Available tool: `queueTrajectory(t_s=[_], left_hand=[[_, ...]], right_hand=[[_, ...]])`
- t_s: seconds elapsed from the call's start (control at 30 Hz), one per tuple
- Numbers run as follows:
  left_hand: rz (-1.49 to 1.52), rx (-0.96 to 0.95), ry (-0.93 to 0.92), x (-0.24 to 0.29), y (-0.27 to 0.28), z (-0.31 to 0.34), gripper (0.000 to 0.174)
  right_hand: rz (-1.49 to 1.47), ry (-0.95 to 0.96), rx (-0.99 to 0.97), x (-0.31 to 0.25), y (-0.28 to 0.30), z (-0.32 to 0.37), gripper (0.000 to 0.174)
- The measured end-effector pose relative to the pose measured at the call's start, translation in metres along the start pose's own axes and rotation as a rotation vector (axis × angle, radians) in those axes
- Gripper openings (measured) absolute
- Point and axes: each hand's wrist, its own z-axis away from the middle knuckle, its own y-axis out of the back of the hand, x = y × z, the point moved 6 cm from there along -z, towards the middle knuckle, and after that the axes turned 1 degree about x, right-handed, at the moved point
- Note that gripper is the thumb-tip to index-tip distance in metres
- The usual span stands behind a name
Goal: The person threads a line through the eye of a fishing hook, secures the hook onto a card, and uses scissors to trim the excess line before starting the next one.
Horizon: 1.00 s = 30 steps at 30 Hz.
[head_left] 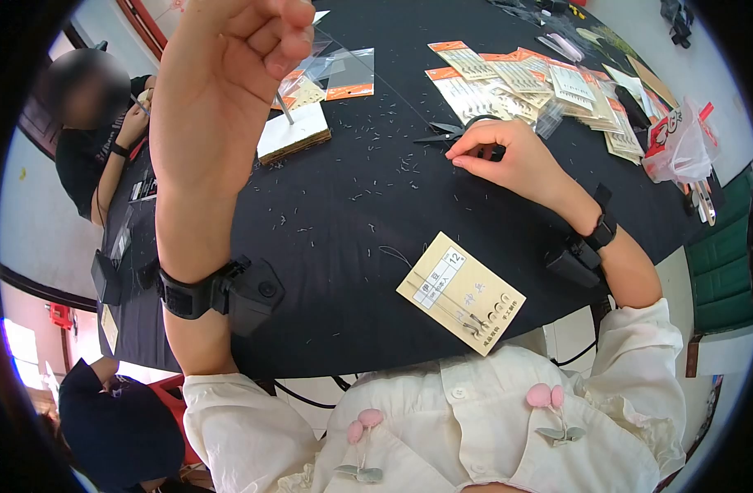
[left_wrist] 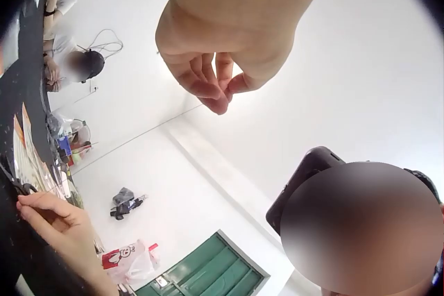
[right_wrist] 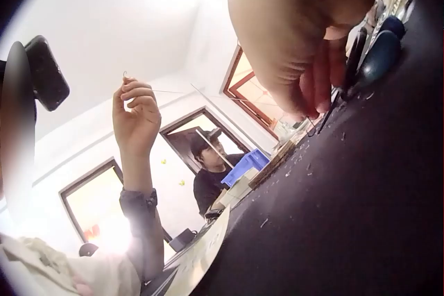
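My left hand (head_left: 229,82) is raised high, thumb and fingertips pinched together. In the right wrist view, a tiny curved hook (right_wrist: 125,74) stands at the fingertips of that left hand (right_wrist: 137,119). A thin line (left_wrist: 132,139) stretches from it down toward my right hand (left_wrist: 66,230). Low over the black cloth, my right hand (head_left: 516,160) pinches with thumb and index finger; what lies between them is too small to tell. Black scissors (head_left: 438,137) lie beside its fingers. A beige card (head_left: 426,283) with several hooks and lines lies near the table's front edge.
Packets (head_left: 516,78) with orange tops spread across the back right, near a plastic bag (head_left: 680,144). A white-topped block (head_left: 290,135) with an upright metal rod stands left of centre. Small clippings litter the cloth (head_left: 344,214). Another person (head_left: 93,140) sits at the left.
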Motion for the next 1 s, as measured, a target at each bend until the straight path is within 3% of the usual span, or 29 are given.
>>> queueTrajectory(t_s=[0.27,0.37,0.43,0.47,0.57,0.7,1.0], left_hand=[[0.009,-0.035,0.014,-0.002,-0.001,-0.001,0.026],[0.009,0.082,0.046,-0.012,0.001,0.000,0.026],[-0.266,0.117,0.079,-0.021,-0.004,-0.003,0.027],[-0.406,-0.006,0.087,-0.028,-0.019,-0.002,0.025],[-0.619,-0.144,0.104,-0.054,-0.030,-0.001,0.021],[-0.642,-0.214,0.316,-0.086,-0.029,0.005,0.019],[-0.613,-0.194,0.426,-0.108,-0.032,0.011,0.019]], right_hand=[[-0.022,0.016,0.004,-0.006,0.000,0.001,0.010],[-0.078,-0.034,-0.020,-0.014,0.001,0.000,0.010],[-0.189,-0.067,-0.036,-0.021,0.002,0.001,0.013],[-0.189,-0.066,-0.036,-0.024,0.002,0.001,0.013],[-0.385,-0.154,-0.050,-0.024,0.001,0.003,0.015],[-0.481,-0.111,0.045,-0.026,0.006,0.004,0.019],[-0.526,-0.100,0.173,-0.023,0.015,0.004,0.019]])
